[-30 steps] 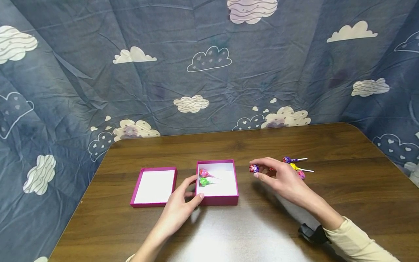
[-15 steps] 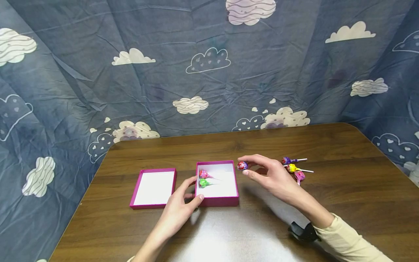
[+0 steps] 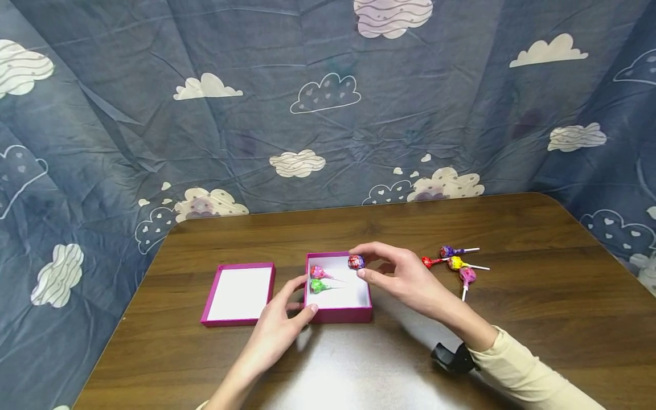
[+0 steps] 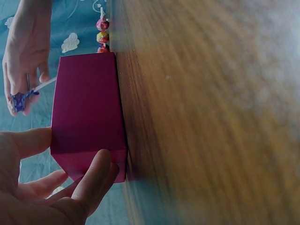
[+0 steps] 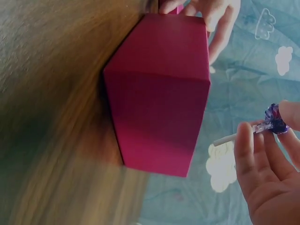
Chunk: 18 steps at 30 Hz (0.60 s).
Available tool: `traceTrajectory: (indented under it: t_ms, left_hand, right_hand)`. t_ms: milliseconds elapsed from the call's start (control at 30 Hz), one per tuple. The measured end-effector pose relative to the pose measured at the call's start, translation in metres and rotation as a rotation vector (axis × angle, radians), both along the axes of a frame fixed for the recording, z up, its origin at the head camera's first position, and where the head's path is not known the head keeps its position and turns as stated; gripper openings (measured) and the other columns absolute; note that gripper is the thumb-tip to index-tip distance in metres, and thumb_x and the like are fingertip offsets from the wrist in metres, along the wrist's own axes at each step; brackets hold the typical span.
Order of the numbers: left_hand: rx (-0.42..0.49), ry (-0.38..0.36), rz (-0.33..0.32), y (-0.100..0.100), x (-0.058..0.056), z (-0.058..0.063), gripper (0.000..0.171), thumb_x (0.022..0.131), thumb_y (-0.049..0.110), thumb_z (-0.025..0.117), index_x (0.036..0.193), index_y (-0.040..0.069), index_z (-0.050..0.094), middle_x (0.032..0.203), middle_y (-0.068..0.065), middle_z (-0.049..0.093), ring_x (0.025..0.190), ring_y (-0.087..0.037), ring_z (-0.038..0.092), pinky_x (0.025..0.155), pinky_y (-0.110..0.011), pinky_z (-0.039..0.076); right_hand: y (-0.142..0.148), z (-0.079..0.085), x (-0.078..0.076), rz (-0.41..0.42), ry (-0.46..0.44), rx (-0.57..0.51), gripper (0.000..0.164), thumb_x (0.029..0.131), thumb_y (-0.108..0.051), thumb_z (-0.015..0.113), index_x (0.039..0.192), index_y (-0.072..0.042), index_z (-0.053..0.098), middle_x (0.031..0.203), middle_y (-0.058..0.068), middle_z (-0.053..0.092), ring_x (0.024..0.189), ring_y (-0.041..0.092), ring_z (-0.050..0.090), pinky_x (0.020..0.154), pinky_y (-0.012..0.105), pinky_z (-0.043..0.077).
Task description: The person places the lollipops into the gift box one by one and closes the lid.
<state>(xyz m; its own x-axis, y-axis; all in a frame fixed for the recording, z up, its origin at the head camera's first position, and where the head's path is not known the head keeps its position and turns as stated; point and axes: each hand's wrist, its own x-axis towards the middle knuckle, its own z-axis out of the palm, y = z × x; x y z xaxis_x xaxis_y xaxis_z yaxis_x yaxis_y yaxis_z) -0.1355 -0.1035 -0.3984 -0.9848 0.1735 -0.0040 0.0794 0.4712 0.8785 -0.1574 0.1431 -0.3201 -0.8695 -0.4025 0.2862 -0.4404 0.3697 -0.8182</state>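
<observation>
My right hand (image 3: 407, 279) pinches a lollipop (image 3: 356, 262) in a purple, red and white wrapper, over the right side of an open magenta box (image 3: 340, 315). In the right wrist view, the held lollipop (image 5: 275, 123) has its white stick pointing toward the box. My left hand (image 3: 279, 322) grips the box at its front left corner, thumb by the front wall and fingers along the left side. Inside, a pink lollipop (image 3: 318, 272) and a green lollipop (image 3: 318, 286) lie at the left on the white bottom, sticks to the right.
A shallow magenta lid (image 3: 211, 302), white inside up, lies left of the box. To the right sit a purple lollipop (image 3: 447, 251), a red lollipop (image 3: 427, 262), a yellow lollipop (image 3: 455, 263) and a pink lollipop (image 3: 467, 275). A cloud-patterned cloth (image 3: 328, 131) hangs behind the table.
My right hand has carried the purple-wrapped lollipop left, from beside the other lollipops to over the box. The left hand has stayed at the box's corner.
</observation>
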Motion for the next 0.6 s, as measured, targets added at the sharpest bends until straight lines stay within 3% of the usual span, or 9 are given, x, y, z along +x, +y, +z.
traceTrajectory:
  t_ms: [133, 367, 600]
  left_hand:
    - [0.000, -0.001, -0.001, 0.000, -0.001, 0.000, 0.054, 0.086, 0.035, 0.066, 0.136, 0.036, 0.044, 0.134, 0.004, 0.048, 0.105, -0.022, 0.058, 0.074, -0.034, 0.050]
    - [0.010, -0.004, -0.004, 0.000, -0.002, 0.001, 0.053, 0.086, 0.035, 0.066, 0.134, 0.040, 0.043, 0.135, 0.003, 0.048, 0.106, -0.022, 0.058, 0.076, -0.035, 0.050]
    - [0.014, -0.005, 0.000, 0.000, -0.001, 0.000, 0.053, 0.085, 0.035, 0.067, 0.133, 0.040, 0.044, 0.134, 0.002, 0.050, 0.104, -0.020, 0.058, 0.075, -0.034, 0.050]
  right_hand:
    - [-0.006, -0.007, -0.005, 0.035, -0.006, -0.022, 0.031, 0.085, -0.005, 0.067, 0.114, -0.014, 0.063, 0.110, 0.001, 0.063, 0.085, 0.016, 0.062, 0.075, 0.033, 0.051]
    - [-0.012, -0.035, -0.026, 0.070, -0.025, -0.014, 0.032, 0.086, -0.015, 0.069, 0.115, -0.025, 0.061, 0.106, -0.009, 0.063, 0.095, 0.010, 0.060, 0.071, 0.032, 0.051]
    - [-0.019, -0.047, -0.036, 0.141, -0.043, 0.008, 0.027, 0.084, -0.020, 0.070, 0.111, -0.018, 0.065, 0.100, -0.005, 0.064, 0.091, 0.014, 0.060, 0.071, 0.032, 0.051]
